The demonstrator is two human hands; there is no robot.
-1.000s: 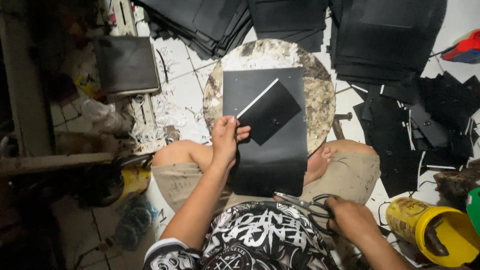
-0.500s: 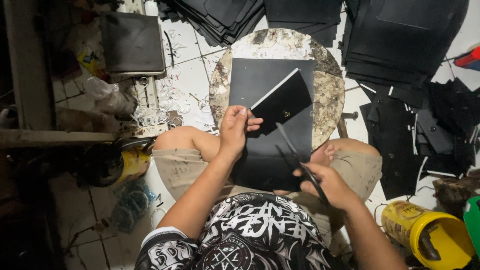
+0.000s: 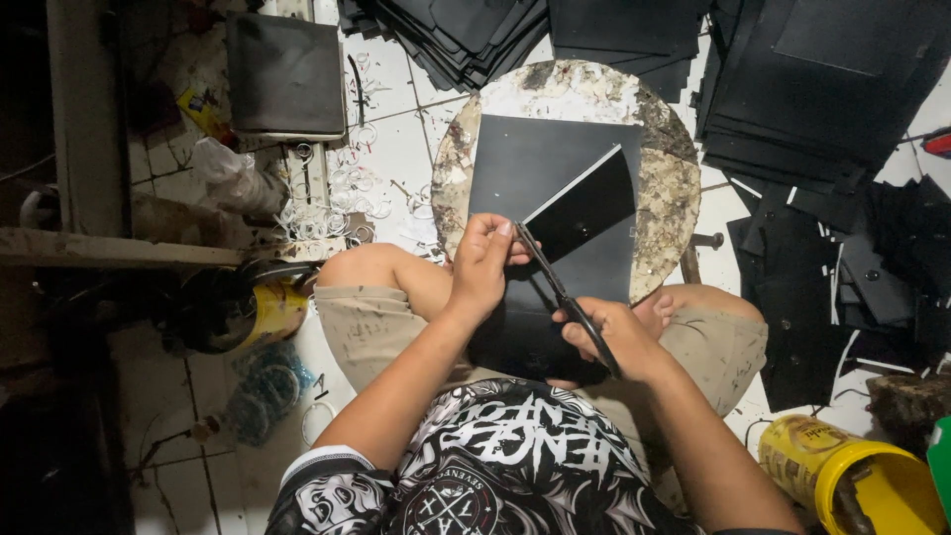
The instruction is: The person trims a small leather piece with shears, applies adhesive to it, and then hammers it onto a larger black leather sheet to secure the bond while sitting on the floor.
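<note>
Head view: big black sheet (image 3: 540, 168) lies on the round stone slab (image 3: 666, 188), running down onto the lap. Left hand (image 3: 482, 266) pinches its folded flap (image 3: 584, 203); right hand (image 3: 614, 337) grips scissors (image 3: 560, 287), blades at the flap's corner. Cutting looks underway; next calls for steady closing along the edge.

Sitting near, knees bracketing a round stool top (image 3: 666, 178). Lying on that top: a large sheet (image 3: 540, 163), with a smaller folded sheet (image 3: 586, 206) resting over it. Meeting over the sheets' near edge: left hand (image 3: 482, 266), with right hand (image 3: 612, 339) gripping scissors (image 3: 565, 297). Piling far and right: stacked sheets (image 3: 812, 89). Lying near right: a can (image 3: 842, 481).
</note>
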